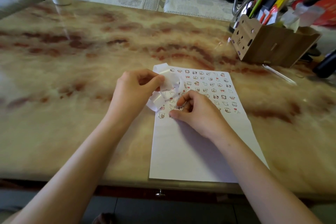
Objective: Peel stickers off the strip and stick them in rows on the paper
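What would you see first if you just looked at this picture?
Most likely the rows of little cartoon stickers filling the top half of the white paper on the marbled table. Over them, the left hand pinches a curly white strip while the right hand touches the paper at the lowest row. At the far right stands a wooden box stuffed with bright pens.

Bare left hand [134,91] and right hand [196,112], bare slender forearms [81,160].
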The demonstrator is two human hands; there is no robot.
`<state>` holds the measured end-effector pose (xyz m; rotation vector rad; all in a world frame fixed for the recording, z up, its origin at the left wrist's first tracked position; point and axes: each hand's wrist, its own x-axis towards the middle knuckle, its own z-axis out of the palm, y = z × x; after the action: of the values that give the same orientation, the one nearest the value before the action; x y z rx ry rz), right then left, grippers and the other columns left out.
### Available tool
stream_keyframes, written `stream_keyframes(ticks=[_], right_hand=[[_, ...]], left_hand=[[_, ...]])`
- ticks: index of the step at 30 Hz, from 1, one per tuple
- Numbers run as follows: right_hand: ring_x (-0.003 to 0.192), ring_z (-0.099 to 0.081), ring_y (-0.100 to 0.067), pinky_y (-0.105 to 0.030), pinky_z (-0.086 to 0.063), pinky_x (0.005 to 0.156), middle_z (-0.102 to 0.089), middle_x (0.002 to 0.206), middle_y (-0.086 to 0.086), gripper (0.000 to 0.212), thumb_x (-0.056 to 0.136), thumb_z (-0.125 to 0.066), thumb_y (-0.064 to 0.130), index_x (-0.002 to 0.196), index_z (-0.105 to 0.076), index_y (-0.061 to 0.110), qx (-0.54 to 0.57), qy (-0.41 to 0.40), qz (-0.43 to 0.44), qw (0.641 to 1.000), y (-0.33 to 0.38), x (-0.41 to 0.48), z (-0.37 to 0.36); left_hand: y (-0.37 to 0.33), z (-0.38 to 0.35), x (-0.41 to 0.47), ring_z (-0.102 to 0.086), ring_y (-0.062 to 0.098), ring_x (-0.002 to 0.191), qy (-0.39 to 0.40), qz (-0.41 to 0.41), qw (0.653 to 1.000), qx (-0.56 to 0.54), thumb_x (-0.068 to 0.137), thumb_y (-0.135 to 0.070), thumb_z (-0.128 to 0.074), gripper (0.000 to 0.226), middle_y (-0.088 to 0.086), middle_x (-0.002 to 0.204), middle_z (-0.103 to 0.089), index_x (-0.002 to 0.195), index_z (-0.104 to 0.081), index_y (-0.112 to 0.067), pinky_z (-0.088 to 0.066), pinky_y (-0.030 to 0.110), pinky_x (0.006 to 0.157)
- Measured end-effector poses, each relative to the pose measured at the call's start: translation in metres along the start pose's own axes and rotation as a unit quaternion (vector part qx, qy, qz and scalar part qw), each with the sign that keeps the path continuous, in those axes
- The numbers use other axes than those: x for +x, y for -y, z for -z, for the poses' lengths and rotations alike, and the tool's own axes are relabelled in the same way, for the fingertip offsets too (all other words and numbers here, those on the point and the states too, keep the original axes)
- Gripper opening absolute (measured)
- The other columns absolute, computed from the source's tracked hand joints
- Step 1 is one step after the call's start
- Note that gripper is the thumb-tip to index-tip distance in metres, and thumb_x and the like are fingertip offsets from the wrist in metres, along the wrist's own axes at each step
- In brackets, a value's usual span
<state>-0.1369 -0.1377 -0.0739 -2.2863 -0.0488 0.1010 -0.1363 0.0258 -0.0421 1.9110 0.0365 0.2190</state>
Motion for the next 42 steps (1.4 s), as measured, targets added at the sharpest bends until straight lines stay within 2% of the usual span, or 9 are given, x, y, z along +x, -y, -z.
stream_keyframes(ticks=[4,9,13,16,19,22,26,32,42], right_hand=[[0.060,-0.047,-0.009,-0.032,-0.039,0.067,-0.050,0.063,0.011,0.020,0.077,-0.074,0.020,0.078,-0.055,0.026,0.029,0.008,-0.001,1.000,-0.003,0.003,0.004],[0.063,-0.053,-0.011,-0.031,-0.037,0.063,-0.053,0.064,0.011,0.029,0.070,-0.079,0.038,0.083,-0.057,0.024,0.025,-0.004,-0.006,1.000,0.000,-0.001,0.001],[0.064,-0.050,-0.010,-0.029,-0.037,0.062,-0.054,0.065,0.010,0.012,0.082,-0.068,0.025,0.082,-0.056,0.026,-0.012,-0.014,0.008,1.000,0.001,-0.002,0.001],[0.061,-0.053,-0.010,-0.032,-0.043,0.065,-0.064,0.072,0.001,0.006,0.084,-0.064,0.019,0.082,-0.060,0.023,0.051,-0.016,0.006,0.999,0.003,-0.003,0.003],[0.054,-0.051,-0.002,-0.022,-0.042,0.057,-0.065,0.078,0.000,0.003,0.088,-0.063,0.015,0.086,-0.064,0.017,0.127,-0.073,0.048,0.988,0.012,-0.007,0.010],[0.067,-0.055,-0.002,-0.016,-0.043,0.061,-0.066,0.085,0.010,0.002,0.087,-0.066,0.018,0.088,-0.064,0.017,0.142,-0.145,0.134,0.970,0.022,-0.010,0.014],[0.089,-0.060,-0.011,-0.021,-0.044,0.077,-0.068,0.092,0.013,0.009,0.084,-0.071,0.019,0.092,-0.067,0.021,0.099,-0.156,0.194,0.964,0.023,-0.008,0.012],[0.076,-0.062,-0.011,-0.014,-0.046,0.069,-0.069,0.085,0.003,0.008,0.082,-0.072,0.007,0.089,-0.069,0.009,0.118,-0.173,0.239,0.948,0.023,-0.006,0.007],[0.072,-0.061,-0.006,-0.013,-0.047,0.070,-0.070,0.083,0.002,0.007,0.082,-0.072,0.005,0.089,-0.071,0.008,0.134,-0.173,0.241,0.945,0.020,-0.005,0.010]], left_hand=[[0.001,0.001,0.001,-0.064,-0.003,0.066,-0.004,0.001,1.000,0.000,0.088,-0.022,-0.063,0.013,-0.008,0.072,-0.072,0.081,-0.074,-0.019,-0.051,0.016,0.071],[0.000,0.000,0.000,-0.065,0.001,0.068,-0.003,-0.008,1.000,-0.011,0.089,-0.020,-0.062,0.014,-0.007,0.071,-0.072,0.082,-0.073,-0.016,-0.052,0.019,0.070],[-0.001,-0.001,0.002,-0.066,-0.001,0.064,-0.005,-0.018,1.000,-0.022,0.091,-0.017,-0.060,0.014,-0.008,0.070,-0.071,0.083,-0.071,-0.015,-0.051,0.016,0.060],[-0.002,0.000,0.002,-0.066,-0.001,0.062,-0.006,-0.025,0.999,-0.042,0.092,-0.016,-0.058,0.015,-0.012,0.068,-0.070,0.082,-0.069,-0.017,-0.047,0.012,0.055],[-0.003,0.000,0.002,-0.065,-0.003,0.060,-0.007,-0.033,0.998,-0.051,0.093,-0.016,-0.058,0.017,-0.016,0.061,-0.068,0.080,-0.068,-0.019,-0.045,0.011,0.053],[-0.004,-0.001,0.001,-0.065,-0.003,0.060,-0.007,-0.042,0.997,-0.059,0.093,-0.016,-0.057,0.017,-0.016,0.061,-0.068,0.080,-0.068,-0.019,-0.045,0.011,0.053],[-0.005,-0.002,-0.001,-0.066,0.000,0.062,-0.005,-0.051,0.997,-0.059,0.094,-0.018,-0.058,0.018,-0.010,0.065,-0.071,0.080,-0.069,-0.019,-0.045,0.011,0.055],[-0.004,-0.003,-0.001,-0.065,0.003,0.061,0.005,-0.057,0.997,-0.054,0.093,-0.019,-0.058,0.018,-0.007,0.067,-0.071,0.081,-0.071,-0.018,-0.048,0.014,0.058],[-0.007,-0.004,-0.001,-0.071,0.008,0.073,0.051,-0.033,0.992,-0.110,0.096,-0.021,-0.053,0.023,-0.004,0.072,-0.074,0.084,-0.071,-0.013,-0.050,0.015,0.060]])
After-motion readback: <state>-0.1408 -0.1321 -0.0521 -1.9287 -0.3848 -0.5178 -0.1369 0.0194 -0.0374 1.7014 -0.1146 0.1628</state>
